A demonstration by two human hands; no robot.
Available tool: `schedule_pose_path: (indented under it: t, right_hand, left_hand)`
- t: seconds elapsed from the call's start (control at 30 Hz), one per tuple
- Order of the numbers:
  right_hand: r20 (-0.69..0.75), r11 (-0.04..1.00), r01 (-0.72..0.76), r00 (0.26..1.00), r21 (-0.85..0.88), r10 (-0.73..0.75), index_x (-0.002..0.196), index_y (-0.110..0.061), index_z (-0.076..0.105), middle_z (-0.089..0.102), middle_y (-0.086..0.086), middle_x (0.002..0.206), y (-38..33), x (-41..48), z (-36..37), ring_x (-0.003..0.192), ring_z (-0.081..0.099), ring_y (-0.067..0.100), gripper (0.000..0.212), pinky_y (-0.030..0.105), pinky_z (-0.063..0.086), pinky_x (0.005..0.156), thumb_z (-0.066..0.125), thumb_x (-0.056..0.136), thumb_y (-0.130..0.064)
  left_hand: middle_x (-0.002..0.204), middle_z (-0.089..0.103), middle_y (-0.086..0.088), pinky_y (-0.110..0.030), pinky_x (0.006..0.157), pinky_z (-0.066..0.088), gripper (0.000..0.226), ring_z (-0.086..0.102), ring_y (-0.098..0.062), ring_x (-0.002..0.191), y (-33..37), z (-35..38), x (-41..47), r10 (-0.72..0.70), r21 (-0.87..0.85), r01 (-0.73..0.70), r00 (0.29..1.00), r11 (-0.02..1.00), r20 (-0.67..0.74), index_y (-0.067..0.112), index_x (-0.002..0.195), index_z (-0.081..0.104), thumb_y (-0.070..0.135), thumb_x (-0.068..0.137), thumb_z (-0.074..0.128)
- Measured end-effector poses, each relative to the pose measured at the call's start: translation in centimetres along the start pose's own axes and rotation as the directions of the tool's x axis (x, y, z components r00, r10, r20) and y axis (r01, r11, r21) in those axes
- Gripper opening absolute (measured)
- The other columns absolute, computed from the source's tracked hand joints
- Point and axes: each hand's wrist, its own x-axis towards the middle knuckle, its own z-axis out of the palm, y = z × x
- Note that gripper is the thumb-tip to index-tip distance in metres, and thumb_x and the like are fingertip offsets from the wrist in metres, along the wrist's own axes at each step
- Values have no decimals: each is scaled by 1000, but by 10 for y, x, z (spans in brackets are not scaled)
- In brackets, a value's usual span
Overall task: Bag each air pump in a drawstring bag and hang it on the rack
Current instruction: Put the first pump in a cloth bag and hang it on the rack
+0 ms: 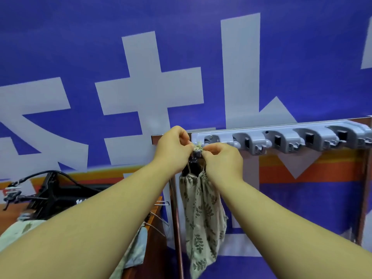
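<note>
**Cord going onto the rack's end hook**

Left forearm [90,228] and right forearm [291,218] come up from the bottom edge and converge at the left end of the rack [281,135]. Wrists are raised and the hands are nearly touching.

L hand [173,147] sits just left of the rack's end, knuckles up. Its fingers [184,137] are curled in, tips pressed together on the drawstring [198,146]. R hand [221,158] is just below the rack's first holder, thumb and forefinger pinching the same cord from the other side. So both hands pinch cord and neither is spread.

Why two hands: the double pinch prob keeps the loop open and taut so it can slip over a small hook. W/ one hand the loop would likely close up under the load. Can't tell if the loop is already seated, since the fingers cover that spot.

The drawstring bag [201,218], pale w/ a leaf print, hangs straight down below the rack's left end, btwn the two wrists. Its mouth is gathered, and the dark top of the air pump [194,168] shows there. The bag hangs close beside the metal post [178,228] under the rack; contact can't be judged.

The rack's other holders run off to the right. Behind the rack is a blue banner [80,37]. Down-left of the rack is a table [155,238] w/ black gear [50,192] and another pale cloth bag [12,232]. That's prob the next pump and bag, but not sure.
</note>
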Motion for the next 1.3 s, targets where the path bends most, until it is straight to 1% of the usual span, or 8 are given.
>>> schedule_pose_path:
  t: [0.3,0.5,0.63,0.77,0.9,1.0,1.13,1.3]
  right_hand:
    - [96,1000,-6,995,30,3,88,-29,63,69,-7,83,19,-20,-7,77,65,9,10,19,41,60,71,89,-22]
    - [164,997,54,986,-61,-44,91,-33,57,66,-14,92,17,-51,-28,87,62,1,15,12,40,65,69,89,-23]
    - [224,987,113,971,-111,-86,103,-33,62,64,-14,101,-4,-85,-47,90,60,4,15,21,43,70,69,89,-35]
    - [468,980,174,877,-95,-110,103,-33,67,65,-17,100,-37,-132,-52,88,61,3,15,22,46,76,71,89,-35]
    - [629,967,246,763,-66,-151,93,-26,70,67,-14,86,-70,-184,-36,78,60,0,10,21,50,76,75,85,-29]
    - [726,953,295,669,-64,-158,92,-27,70,69,-14,88,-84,-222,-18,78,62,2,10,23,52,79,76,84,-30]
    - [810,948,314,568,-48,-146,91,-27,71,71,-11,93,-93,-266,9,77,61,0,9,16,49,76,77,83,-27]
    - [868,932,353,485,-87,-103,94,-24,71,68,-10,84,-95,-310,47,78,64,9,13,26,53,79,77,83,-28]
  left_hand:
    - [81,71,-1,-40,75,57,23,69,-24,81,-16,5,-20,-50,-37,53,996,998,78,18,85,58,7,82,78]
    - [88,70,2,-25,65,51,19,66,-15,79,-22,-26,-46,-93,110,73,977,991,190,22,103,62,17,89,73]
    - [89,70,3,-19,55,43,12,60,-8,63,-21,-75,-84,-107,234,49,965,971,240,25,101,65,24,91,71]
    - [82,69,5,-14,48,39,7,56,-1,54,-15,-132,-137,-123,307,31,951,951,285,25,95,68,27,90,72]
    - [79,63,9,-19,59,39,6,57,-3,69,-16,-192,-193,-132,412,-4,944,911,302,30,94,66,34,91,70]
    - [81,64,9,-14,57,41,6,58,-4,69,-25,-234,-234,-175,378,62,946,924,274,30,98,68,33,93,69]
    - [87,69,9,-24,70,48,5,64,-6,79,-55,-281,-282,-269,350,178,934,920,234,34,95,68,36,91,70]
    - [90,70,8,-23,74,50,7,66,-8,84,-103,-307,-331,-380,319,310,906,895,187,34,93,69,35,88,74]
